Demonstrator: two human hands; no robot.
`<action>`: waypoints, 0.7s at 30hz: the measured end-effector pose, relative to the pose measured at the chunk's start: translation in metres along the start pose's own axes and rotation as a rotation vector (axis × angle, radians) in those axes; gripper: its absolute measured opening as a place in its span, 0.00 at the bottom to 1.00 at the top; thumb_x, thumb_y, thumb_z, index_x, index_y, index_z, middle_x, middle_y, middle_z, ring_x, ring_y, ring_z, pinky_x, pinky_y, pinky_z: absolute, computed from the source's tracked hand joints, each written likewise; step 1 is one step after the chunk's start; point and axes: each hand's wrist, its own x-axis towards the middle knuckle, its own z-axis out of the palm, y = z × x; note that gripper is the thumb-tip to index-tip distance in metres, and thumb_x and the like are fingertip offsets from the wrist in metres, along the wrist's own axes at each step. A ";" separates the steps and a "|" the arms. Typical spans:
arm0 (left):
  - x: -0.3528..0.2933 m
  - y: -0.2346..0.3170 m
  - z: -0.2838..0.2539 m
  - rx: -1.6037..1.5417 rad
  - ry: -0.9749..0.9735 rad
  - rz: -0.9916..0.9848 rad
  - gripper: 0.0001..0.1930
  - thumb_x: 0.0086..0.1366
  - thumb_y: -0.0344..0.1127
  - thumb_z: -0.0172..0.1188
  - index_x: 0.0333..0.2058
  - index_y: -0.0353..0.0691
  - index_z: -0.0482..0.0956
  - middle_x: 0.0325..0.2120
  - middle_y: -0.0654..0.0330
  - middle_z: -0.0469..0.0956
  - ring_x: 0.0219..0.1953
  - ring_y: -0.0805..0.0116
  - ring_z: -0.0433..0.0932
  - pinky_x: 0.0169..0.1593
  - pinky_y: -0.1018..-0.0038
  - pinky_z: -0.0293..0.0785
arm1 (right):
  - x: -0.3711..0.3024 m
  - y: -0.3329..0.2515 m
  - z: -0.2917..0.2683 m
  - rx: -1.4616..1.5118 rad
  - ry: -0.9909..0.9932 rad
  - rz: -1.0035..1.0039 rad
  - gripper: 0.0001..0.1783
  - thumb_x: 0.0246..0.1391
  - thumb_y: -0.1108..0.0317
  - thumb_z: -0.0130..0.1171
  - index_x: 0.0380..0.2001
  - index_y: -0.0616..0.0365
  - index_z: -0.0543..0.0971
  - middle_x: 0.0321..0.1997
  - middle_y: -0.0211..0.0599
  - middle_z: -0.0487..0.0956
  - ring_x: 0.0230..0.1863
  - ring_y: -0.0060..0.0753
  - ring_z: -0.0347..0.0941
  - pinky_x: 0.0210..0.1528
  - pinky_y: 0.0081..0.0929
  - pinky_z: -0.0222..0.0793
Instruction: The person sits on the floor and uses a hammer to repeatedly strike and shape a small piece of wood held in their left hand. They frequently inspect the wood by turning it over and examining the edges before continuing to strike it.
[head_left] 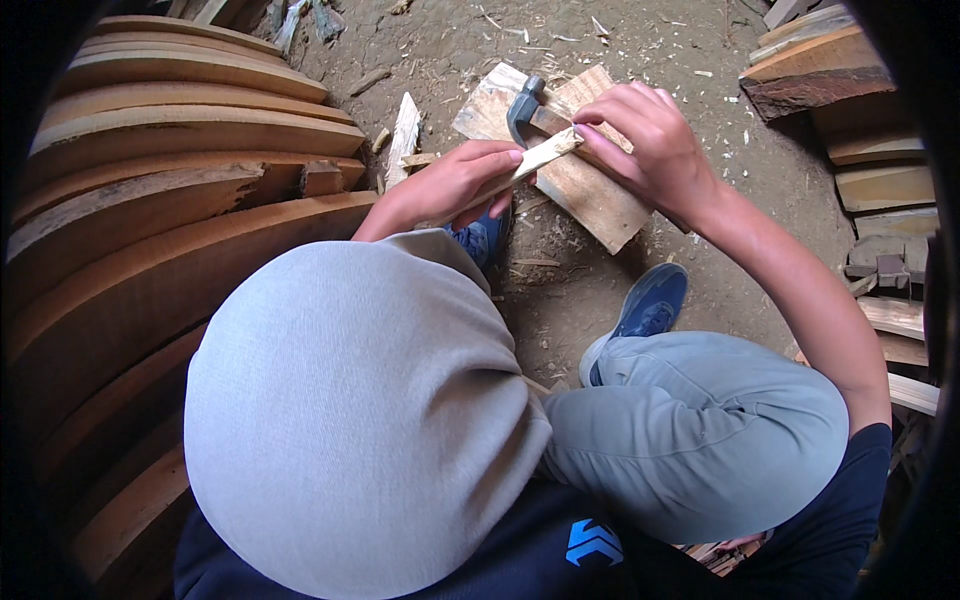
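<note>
My left hand (455, 185) is closed around a slim pale wooden stick (548, 152), which points up and to the right, its far end rough and splintered. At that end, the fingers of my right hand (645, 140) are drawn together in a pinch; whatever is between them is too small to make out. Just beyond the stick, a claw hammer (525, 105) with a dark metal head lies on wooden boards (600, 203), its handle partly hidden behind my right hand.
Curved timber planks (200, 130) are stacked on my left. More wood pieces (825, 65) are piled on the right. Wood chips and splinters litter the dirt floor (440, 45). A pale wood offcut (404, 140) is beside the left stack. My blue shoe (655, 300) is near the boards.
</note>
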 end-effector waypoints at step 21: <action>-0.003 -0.001 0.005 -0.070 0.006 -0.013 0.20 0.78 0.51 0.43 0.46 0.41 0.76 0.19 0.68 0.71 0.12 0.79 0.66 0.15 0.79 0.57 | 0.000 -0.006 0.000 0.166 0.042 0.163 0.07 0.55 0.63 0.66 0.35 0.53 0.84 0.35 0.32 0.82 0.41 0.35 0.77 0.45 0.35 0.69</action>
